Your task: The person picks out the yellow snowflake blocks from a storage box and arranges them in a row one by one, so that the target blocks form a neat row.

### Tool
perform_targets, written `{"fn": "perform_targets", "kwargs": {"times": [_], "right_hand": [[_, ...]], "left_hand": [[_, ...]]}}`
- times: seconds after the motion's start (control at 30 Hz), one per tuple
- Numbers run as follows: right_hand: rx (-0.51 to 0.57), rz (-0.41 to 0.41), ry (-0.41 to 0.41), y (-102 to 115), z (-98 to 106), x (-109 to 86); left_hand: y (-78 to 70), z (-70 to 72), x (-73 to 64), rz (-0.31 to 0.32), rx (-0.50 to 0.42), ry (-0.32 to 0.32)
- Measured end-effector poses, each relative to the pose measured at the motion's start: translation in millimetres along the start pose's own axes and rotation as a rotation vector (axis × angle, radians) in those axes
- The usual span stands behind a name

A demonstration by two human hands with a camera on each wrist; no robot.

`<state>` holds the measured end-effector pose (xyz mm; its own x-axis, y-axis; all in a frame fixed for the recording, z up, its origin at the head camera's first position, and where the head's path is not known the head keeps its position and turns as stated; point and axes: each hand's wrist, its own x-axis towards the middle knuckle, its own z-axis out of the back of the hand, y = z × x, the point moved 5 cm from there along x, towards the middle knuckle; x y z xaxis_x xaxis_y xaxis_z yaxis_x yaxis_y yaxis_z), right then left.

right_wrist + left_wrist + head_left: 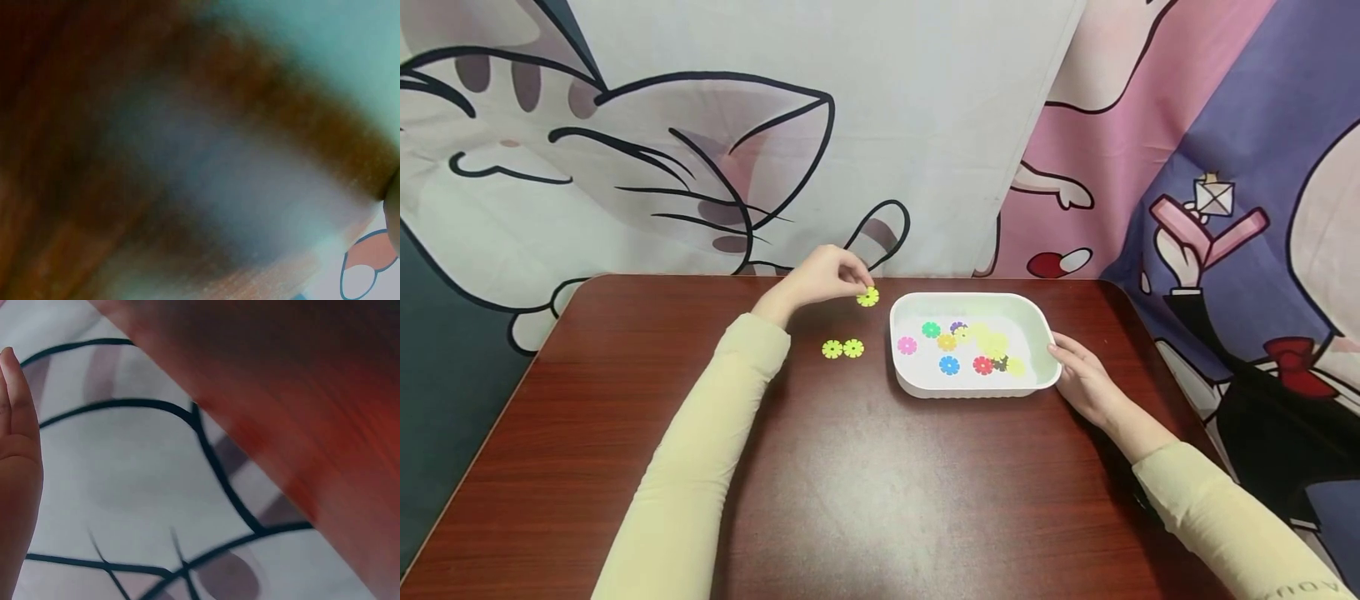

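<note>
In the head view my left hand [822, 277] pinches a yellow flower-shaped notched disc [868, 297] at its fingertips, close over the back of the table. Two more yellow discs [842, 349] lie side by side in front of it. My right hand [1086, 382] holds the right end of a white plastic tray [973, 390] at its rim. Inside the tray lie loose discs: several yellow ones [995, 344], a pink one [907, 345], a green one [931, 330], a blue one [949, 365] and a red one [982, 365], among others. The left wrist view shows only part of the left hand [20, 469].
The brown wooden table [850, 500] has its far edge just behind the left hand and the tray. A cloth with cartoon figures [925, 108] hangs behind it. The right wrist view is mostly blurred.
</note>
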<state>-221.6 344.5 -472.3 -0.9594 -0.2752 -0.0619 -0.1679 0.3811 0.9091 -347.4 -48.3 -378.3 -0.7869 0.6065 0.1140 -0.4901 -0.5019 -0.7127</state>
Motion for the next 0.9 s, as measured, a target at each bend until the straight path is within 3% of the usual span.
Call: {"fn": "perform_targets", "kwargs": {"times": [0.53, 0.9], "right_hand": [[0.009, 0.008, -0.008, -0.8, -1.0, -0.3], [-0.010, 0.006, -0.005, 0.1, -0.2, -0.6]], "left_hand": [[47.6, 24.6, -53.5, 0.111, 0.023, -0.082], [71.9, 19.7, -78.4, 0.197, -0.008, 0.022]]}}
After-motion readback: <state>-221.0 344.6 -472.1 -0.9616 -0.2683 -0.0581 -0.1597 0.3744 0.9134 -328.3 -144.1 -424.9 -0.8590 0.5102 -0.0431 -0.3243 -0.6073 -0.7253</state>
